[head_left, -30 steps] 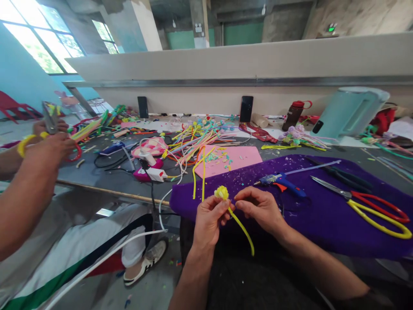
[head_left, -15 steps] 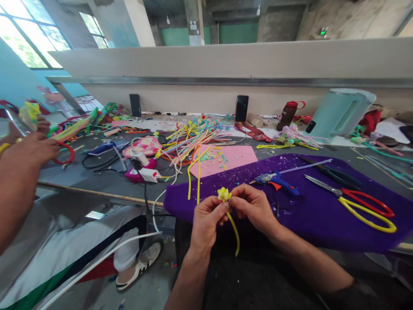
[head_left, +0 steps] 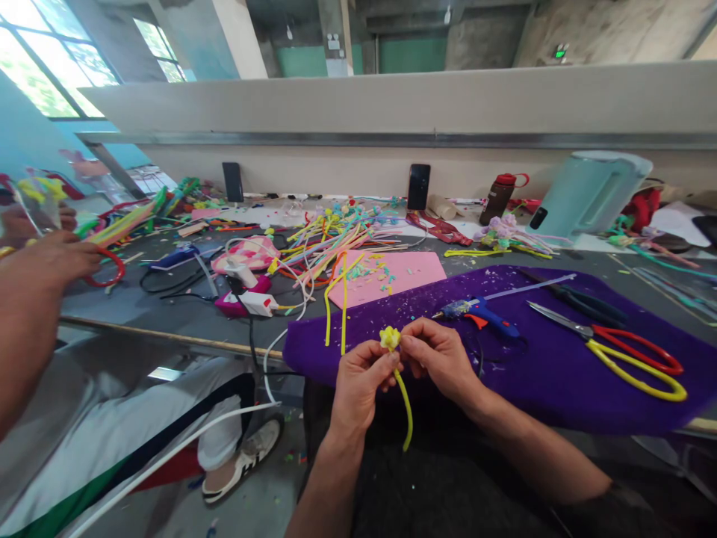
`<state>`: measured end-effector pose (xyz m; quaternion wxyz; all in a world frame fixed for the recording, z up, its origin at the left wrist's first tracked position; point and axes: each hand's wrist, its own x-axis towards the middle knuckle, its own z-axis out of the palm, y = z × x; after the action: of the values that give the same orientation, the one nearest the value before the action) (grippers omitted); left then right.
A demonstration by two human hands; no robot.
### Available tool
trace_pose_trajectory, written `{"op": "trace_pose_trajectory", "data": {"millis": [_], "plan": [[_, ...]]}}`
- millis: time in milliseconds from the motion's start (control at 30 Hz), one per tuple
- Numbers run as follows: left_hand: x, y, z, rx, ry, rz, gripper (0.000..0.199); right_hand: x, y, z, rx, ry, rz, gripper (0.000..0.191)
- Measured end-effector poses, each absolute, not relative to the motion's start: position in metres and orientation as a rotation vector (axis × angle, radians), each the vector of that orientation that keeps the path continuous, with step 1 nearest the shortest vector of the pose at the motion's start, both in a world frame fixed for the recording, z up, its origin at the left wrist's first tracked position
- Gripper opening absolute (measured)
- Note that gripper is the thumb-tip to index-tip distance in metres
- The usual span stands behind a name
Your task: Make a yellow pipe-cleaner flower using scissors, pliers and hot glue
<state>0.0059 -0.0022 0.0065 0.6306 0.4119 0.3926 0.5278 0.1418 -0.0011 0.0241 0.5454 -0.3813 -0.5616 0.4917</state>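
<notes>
Left hand (head_left: 358, 377) and right hand (head_left: 440, 359) pinch yellow pipe-cleaner flower (head_left: 390, 338) over purple cloth (head_left: 560, 373) — glue gun (head_left: 482, 312), scissors (head_left: 621, 347) just beyond on bench (head_left: 140, 302); co-worker's hand (head_left: 53, 258) far left.

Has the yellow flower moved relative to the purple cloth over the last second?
Barely: the yellow flower keeps near the purple cloth front edge, pinched by left hand and right hand; the camera shifted.
</notes>
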Motion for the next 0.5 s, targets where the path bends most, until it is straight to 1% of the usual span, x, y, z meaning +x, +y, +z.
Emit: {"op": "trace_pose_trajectory", "data": {"millis": [233, 500], "plan": [[0.0053, -0.0017, 0.0039, 0.935, 0.885, 1.209, 0.014, 0.1410, -0.0007, 0.0238, -0.940, -1.348, 1.183, 0.012], [0.0041, -0.0016, 0.0035, 0.909, 0.869, 1.163, 0.015, 0.1455, 0.0001, 0.0257, -0.974, -1.426, 1.192, 0.013]]}}
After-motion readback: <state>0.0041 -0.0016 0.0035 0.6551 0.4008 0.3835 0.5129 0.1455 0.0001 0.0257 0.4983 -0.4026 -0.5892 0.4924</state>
